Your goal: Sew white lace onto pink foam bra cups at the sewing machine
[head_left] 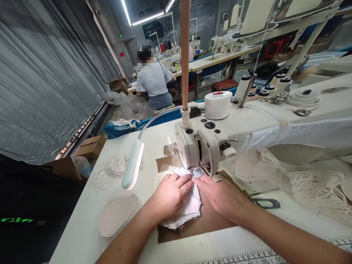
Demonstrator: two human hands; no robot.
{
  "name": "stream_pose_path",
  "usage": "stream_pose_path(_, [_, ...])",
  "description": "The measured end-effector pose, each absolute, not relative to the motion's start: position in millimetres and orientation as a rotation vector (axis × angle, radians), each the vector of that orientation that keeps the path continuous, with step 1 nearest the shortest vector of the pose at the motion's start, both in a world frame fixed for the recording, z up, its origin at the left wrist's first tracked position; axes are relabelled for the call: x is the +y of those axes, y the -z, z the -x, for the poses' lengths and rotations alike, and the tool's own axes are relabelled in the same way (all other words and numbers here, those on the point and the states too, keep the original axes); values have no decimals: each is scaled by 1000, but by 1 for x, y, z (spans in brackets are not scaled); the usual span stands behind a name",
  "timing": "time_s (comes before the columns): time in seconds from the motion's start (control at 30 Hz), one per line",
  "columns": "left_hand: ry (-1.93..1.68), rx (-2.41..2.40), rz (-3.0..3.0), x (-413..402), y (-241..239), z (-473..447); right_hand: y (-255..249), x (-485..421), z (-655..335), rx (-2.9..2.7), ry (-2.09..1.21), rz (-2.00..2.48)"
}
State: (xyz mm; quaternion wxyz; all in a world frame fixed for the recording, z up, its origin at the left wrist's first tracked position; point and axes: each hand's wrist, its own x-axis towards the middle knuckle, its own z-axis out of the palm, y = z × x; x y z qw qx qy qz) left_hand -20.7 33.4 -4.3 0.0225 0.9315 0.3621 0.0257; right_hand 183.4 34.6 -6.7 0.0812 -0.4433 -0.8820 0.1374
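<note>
A white lace-edged fabric piece (189,205) lies on the brown plate (189,231) under the head of a white sewing machine (189,146). My left hand (174,190) presses on the fabric from the left, its bent fingers close together near the presser foot. From the right, my right hand (220,192) has its thumb and fingertips closed at the fabric's edge, just below the needle area. Both hands' fingertips nearly meet there. The needle itself is hard to make out. A lit lamp (133,165) on a bendy neck shines from the left.
Pale oval pads (118,215) and lace pieces (112,172) lie on the table's left. More lace (316,190) is heaped right of the machine, near a grey metal part (265,202). Thread cones (283,85) stand behind. A person (155,80) sits at another machine.
</note>
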Motion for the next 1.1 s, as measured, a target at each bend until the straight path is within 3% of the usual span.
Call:
stream_pose_path(0.43, [-264,1036,-2827,45,9,25,13,34,-183,-2618,-273,1309])
stream_pose_path(1.1, [-361,1093,-2805,40,4,27,12,38,-187,-2509,-314,1220])
